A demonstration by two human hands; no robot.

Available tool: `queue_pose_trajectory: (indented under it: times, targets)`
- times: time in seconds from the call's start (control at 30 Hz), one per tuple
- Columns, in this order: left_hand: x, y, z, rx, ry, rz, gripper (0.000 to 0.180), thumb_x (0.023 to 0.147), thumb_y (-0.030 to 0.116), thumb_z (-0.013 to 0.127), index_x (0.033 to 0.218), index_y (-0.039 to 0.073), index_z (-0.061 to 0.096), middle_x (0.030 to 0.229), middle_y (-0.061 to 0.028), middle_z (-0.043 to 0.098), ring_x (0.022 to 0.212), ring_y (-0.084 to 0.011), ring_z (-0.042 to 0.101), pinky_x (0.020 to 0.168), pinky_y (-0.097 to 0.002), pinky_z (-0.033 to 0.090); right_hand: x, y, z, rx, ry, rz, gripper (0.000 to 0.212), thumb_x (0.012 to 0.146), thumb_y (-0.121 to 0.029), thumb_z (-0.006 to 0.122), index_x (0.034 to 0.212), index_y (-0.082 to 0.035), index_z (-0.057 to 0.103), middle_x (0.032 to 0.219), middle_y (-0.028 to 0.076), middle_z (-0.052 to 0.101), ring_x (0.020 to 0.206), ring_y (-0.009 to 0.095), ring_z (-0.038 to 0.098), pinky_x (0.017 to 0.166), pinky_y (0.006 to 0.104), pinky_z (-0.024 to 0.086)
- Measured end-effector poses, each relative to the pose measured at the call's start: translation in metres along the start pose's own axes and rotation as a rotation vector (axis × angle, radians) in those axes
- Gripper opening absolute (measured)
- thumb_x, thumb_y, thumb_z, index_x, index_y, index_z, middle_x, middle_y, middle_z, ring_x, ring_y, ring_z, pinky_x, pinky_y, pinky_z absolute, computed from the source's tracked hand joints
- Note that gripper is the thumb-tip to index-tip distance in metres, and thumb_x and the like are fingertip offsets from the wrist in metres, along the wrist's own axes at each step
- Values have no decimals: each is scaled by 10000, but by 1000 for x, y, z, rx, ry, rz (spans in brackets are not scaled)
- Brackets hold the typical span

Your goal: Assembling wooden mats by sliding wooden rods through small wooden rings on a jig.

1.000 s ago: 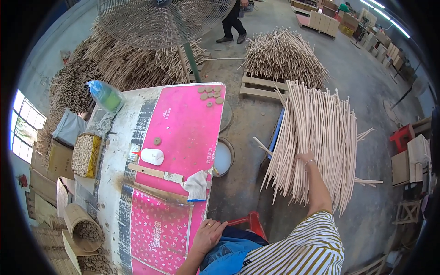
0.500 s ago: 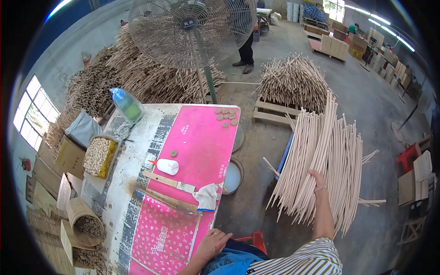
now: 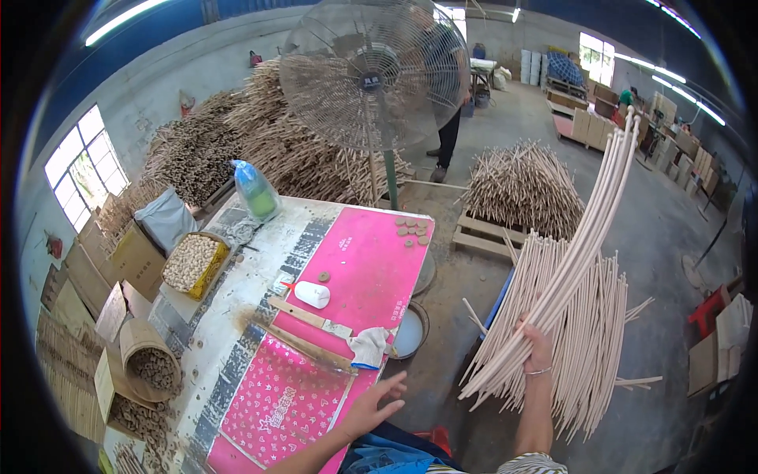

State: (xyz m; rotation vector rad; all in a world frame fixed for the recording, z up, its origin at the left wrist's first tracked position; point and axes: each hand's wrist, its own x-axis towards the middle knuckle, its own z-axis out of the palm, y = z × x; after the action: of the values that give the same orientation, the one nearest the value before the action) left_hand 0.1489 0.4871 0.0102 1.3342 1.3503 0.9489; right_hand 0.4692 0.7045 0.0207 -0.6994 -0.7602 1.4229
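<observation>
My right hand [image 3: 537, 347] is wrapped round the lower part of a bundle of long, pale wooden rods [image 3: 583, 246]. The bundle slants up and away to the right, its knobbed far ends raised well above the others. Beneath it lies a large heap of similar rods [image 3: 588, 347], to the right of the table. Fingers spread and holding nothing, my left hand [image 3: 377, 404] hovers by the near right edge of the pink table covering [image 3: 363, 261]. A white glove [image 3: 368, 347] with a blue cuff lies just beyond it.
On the table are a white squeeze bottle [image 3: 313, 295] with a red tip, wooden strips [image 3: 298, 311], several round discs [image 3: 410, 231] and a yellow basket [image 3: 207, 276] of wooden balls. A fan [image 3: 371, 79] stands beyond. A bucket [image 3: 409, 332] sits beside the table.
My right hand has lifted the bundle of rods off the heap, its far ends swinging up and right. My left hand has risen from the table edge, fingers spreading. The whole view has shifted.
</observation>
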Motion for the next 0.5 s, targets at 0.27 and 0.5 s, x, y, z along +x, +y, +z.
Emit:
queue_pose_trajectory:
  times: [0.27,0.5]
  targets:
    - [29,135,-45,252,84,483,1177,893,332,847,1698,76,27,1630,-228,403,1487,-330,439,1213,-453,357,-71,19,163,202,-408,16,1001,748,6,757,1626,-142,298,1005,84,597,873,206,648,778,368,585]
    - [-20,191,-74,456,224,263,1355,751,461,909,1697,95,10,1574,-316,439,1416,-439,507,1161,-449,412,-184,120,212,-172,-590,161,596,840,-101,848,1359,-34,563,1241,70,677,1129,189,667,950,360,549]
